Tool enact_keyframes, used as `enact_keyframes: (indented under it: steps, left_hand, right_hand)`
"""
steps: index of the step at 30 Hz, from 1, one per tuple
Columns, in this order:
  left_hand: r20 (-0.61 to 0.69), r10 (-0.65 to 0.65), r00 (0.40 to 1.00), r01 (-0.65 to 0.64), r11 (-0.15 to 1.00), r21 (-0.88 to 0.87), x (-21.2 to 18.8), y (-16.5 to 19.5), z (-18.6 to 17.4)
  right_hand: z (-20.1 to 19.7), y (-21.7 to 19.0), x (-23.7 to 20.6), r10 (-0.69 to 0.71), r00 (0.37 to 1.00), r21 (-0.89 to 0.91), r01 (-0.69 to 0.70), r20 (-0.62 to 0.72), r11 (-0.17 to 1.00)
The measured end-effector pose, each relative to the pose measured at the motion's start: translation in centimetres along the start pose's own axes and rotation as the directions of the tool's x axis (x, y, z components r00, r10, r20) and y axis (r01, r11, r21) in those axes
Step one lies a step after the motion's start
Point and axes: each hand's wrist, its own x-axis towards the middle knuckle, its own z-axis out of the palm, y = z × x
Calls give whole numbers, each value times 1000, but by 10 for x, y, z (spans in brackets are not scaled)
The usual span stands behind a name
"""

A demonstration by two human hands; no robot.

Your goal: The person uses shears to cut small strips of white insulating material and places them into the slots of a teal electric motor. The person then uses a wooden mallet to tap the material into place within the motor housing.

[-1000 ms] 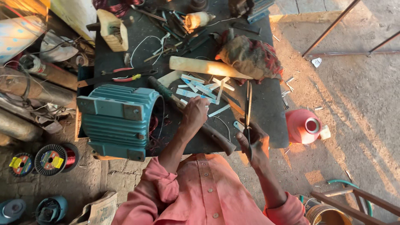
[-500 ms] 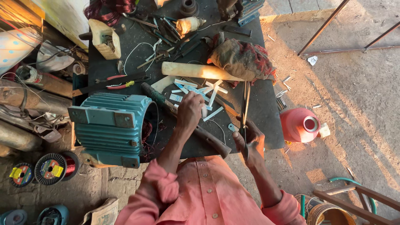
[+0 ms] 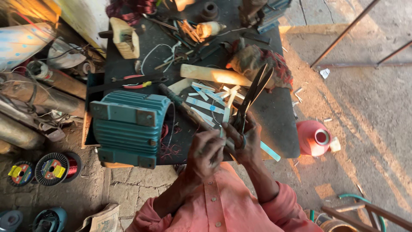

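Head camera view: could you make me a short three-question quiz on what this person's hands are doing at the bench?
1. True or false: the right hand holds open scissors.
2. What does the left hand pinch? A) a pale paper strip B) a wire spool C) a hammer
3. What colour is the motor housing left of the hands?

Key: 1 true; 2 A; 3 teal.

Right hand (image 3: 245,139) gripping open scissors (image 3: 251,96); left hand (image 3: 205,151) pinching pale strip (image 3: 226,112), teal motor housing (image 3: 128,128) beside
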Motion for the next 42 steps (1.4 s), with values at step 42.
enact_keyframes:
  steps: [42]
  left_hand:
    - [413, -577, 704, 527, 35, -849, -12, -45, 1]
  right_hand:
    - [5, -17, -19, -124, 937, -293, 226, 328, 929]
